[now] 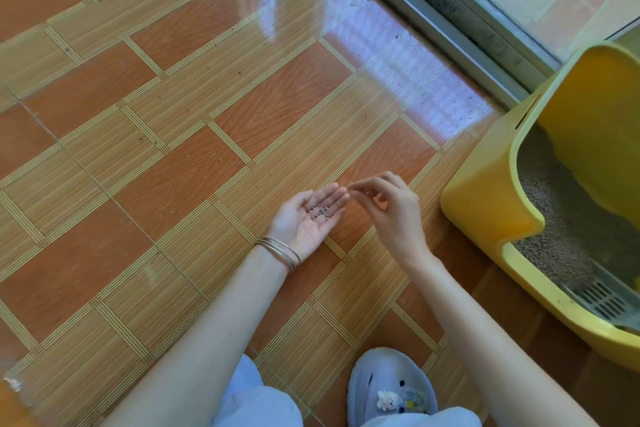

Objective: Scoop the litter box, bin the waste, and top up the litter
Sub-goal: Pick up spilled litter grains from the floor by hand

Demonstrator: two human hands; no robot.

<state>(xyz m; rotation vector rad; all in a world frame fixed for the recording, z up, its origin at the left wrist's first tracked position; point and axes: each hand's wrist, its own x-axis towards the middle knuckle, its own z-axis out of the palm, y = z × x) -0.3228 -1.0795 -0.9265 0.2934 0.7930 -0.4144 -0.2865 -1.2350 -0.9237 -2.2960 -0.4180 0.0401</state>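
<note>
One left hand (pixel 309 218) lies palm up with straight fingers over the tiled floor (pixel 173 135), carrying a small cluster of dark litter grains (pixel 320 211), too small to count. One right hand (pixel 388 208), just at its 3 o'clock, pinches thumb and forefinger together on what seems one grain. One yellow litter box (pixel 485 204) with grey litter (pixel 554 232) and one slotted scoop (pixel 602 298) sits at 3 o'clock; three bangles (pixel 278 253) ring the left wrist.

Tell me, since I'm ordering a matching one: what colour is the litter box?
Yellow; the litter box shows in the head view.
</note>
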